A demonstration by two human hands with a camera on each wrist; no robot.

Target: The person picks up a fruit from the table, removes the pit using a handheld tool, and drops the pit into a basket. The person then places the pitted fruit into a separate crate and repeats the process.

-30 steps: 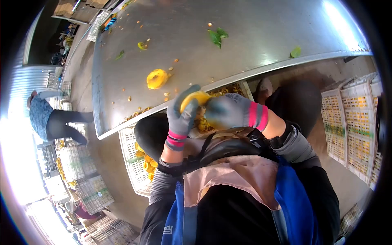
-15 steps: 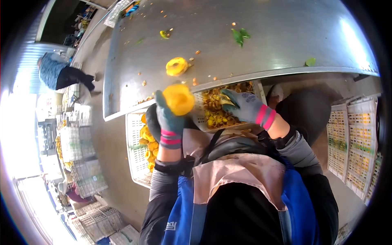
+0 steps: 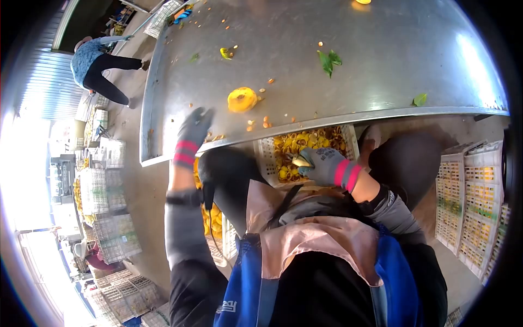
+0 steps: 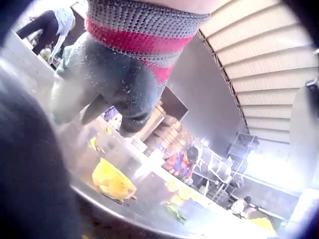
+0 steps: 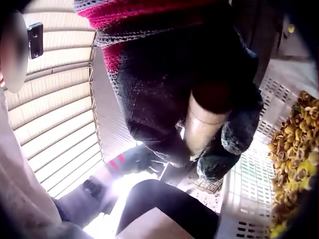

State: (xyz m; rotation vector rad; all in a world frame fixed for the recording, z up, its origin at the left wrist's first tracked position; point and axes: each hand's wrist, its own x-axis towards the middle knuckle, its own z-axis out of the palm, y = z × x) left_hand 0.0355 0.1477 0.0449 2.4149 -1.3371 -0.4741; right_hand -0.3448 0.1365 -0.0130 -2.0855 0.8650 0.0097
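My left hand (image 3: pixel 193 129), in a grey glove with pink bands, is held over the table's front left edge, fingers loosely extended and holding nothing. Near it on the metal table (image 3: pixel 381 60) lies a hollowed yellow fruit piece (image 3: pixel 242 100); the left wrist view shows the yellow piece (image 4: pixel 113 180) as well. My gloved right hand (image 3: pixel 328 165) grips a short tool with a pale cylindrical handle (image 5: pixel 202 124); its working end is hidden. Below that hand stands a white crate (image 3: pixel 266 163) full of small yellow-brown fruit scraps (image 3: pixel 289 143).
A crate of yellow fruit pieces (image 3: pixel 213 220) stands beside my left leg. Stacked white crates (image 3: pixel 452 191) are at the right. Leaves (image 3: pixel 328 61) and small bits dot the table. Another person (image 3: pixel 98 68) bends over beyond its left end.
First both hands worked at a yellow fruit piece; then the left carried it leftwards, and now that hand is empty and farther left. The right hand stays over the scrap crate with its tool.
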